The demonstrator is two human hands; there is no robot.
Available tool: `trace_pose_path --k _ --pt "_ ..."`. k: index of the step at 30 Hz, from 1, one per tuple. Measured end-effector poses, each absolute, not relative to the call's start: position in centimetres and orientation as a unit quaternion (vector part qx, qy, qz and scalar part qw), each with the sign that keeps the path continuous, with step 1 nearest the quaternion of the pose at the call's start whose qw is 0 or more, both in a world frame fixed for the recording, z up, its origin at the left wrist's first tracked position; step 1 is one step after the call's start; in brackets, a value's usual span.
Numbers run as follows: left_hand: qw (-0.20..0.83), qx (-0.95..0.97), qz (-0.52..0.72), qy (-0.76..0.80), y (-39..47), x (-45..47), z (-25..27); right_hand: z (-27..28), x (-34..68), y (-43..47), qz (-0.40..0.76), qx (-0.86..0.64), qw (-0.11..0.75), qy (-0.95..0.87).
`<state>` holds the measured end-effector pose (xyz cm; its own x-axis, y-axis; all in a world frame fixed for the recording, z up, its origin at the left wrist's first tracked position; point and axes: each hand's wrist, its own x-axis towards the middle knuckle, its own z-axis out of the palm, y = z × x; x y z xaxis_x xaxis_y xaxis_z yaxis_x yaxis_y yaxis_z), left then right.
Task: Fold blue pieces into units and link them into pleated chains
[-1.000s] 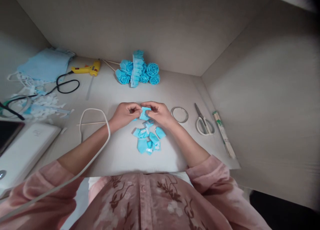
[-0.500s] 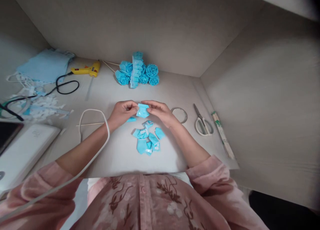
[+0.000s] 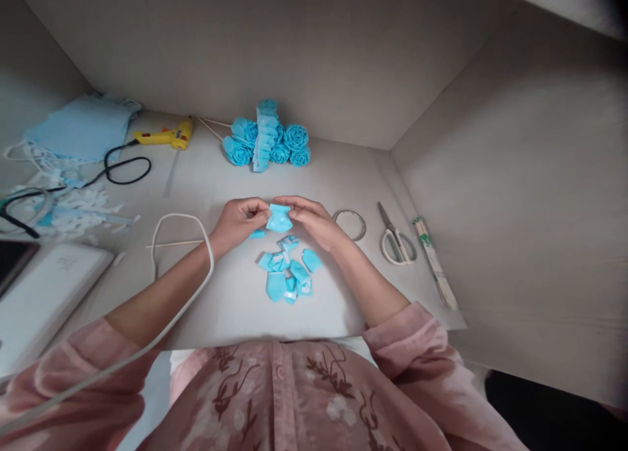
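Between my two hands is a small blue folded petal piece (image 3: 279,219), lifted over the table. My left hand (image 3: 239,222) pinches its left edge with thumb and forefinger. On the other side, my right hand (image 3: 311,219) grips the right edge, thumb in front and fingers behind. Just below lie several loose blue petal pieces (image 3: 277,286), some with whitish patches. Another bit of blue material (image 3: 258,234) shows under my left hand. A thin wooden stick (image 3: 179,244) lies by my left wrist, partly hidden by the forearm.
Blue flowers on sticks (image 3: 296,137) lie at the back. A yellow glue gun (image 3: 169,135), blue masks (image 3: 81,127) and white scraps (image 3: 88,205) are at left. A white cable (image 3: 209,241) crosses my left forearm. At right are a tape roll (image 3: 364,226), scissors (image 3: 398,247) and bundled sticks (image 3: 436,262).
Both hands keep their hold on the blue petal piece, whose lower part now looks more rounded. The whole view has shifted slightly.
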<state>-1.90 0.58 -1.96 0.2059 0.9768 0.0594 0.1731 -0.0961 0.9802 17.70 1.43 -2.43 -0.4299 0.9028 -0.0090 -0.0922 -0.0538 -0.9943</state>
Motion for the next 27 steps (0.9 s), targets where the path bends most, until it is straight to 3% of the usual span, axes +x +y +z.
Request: trace_pose_path --k 7,27 --pt "0.490 0.557 0.467 0.482 1.01 -2.05 -2.41 -2.77 17.61 1.68 0.645 -0.350 0.414 -0.539" --pt "0.501 0.609 0.413 0.455 0.95 -2.00 -2.52 -2.58 17.25 1.39 0.569 -0.423 0.428 -0.561"
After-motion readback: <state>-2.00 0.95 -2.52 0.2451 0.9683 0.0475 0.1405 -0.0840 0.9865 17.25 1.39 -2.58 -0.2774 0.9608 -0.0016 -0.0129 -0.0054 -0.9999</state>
